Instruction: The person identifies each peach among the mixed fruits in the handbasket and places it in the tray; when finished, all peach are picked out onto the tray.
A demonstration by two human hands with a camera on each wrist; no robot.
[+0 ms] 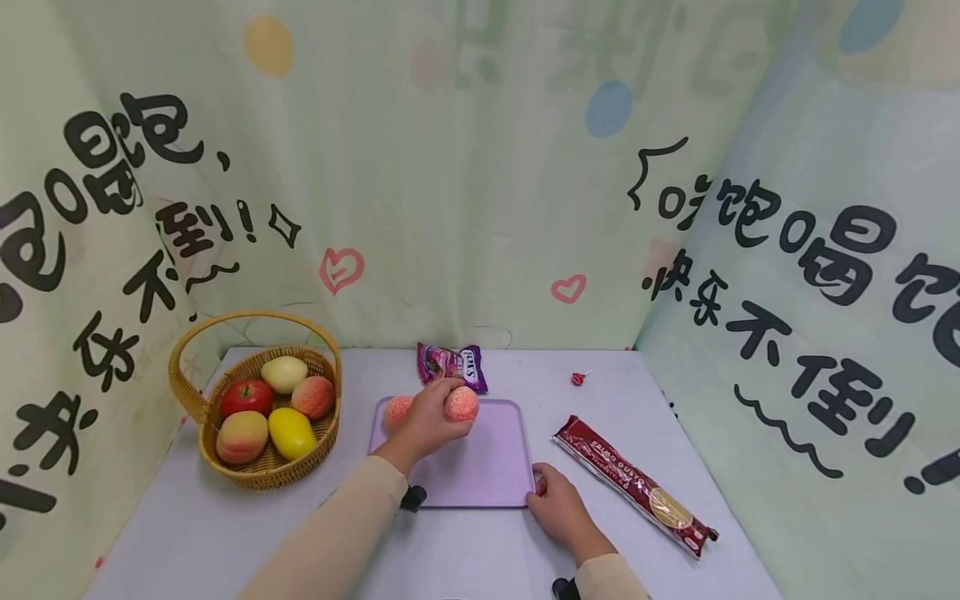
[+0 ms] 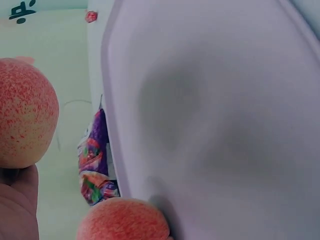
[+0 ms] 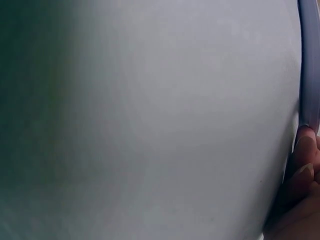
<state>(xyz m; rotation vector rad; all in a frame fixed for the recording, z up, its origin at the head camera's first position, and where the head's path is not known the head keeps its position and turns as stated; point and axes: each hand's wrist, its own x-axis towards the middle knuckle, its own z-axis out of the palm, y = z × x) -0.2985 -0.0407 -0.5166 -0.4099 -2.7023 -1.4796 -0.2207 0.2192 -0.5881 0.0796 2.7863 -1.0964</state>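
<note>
The left hand (image 1: 432,418) holds a round pink-and-yellow peach (image 1: 461,404) near the middle of the head view, above a flat light-purple tray (image 1: 491,467). The right hand (image 1: 561,507), well apart from it, grips the tray's edge at the lower right corner. A second round pink peach (image 1: 397,410) sits at the tray's upper left corner. A shiny purple snack bag (image 1: 450,365) lies just behind the tray. At the left is a brown woven basket (image 1: 258,477) of fruit.
</note>
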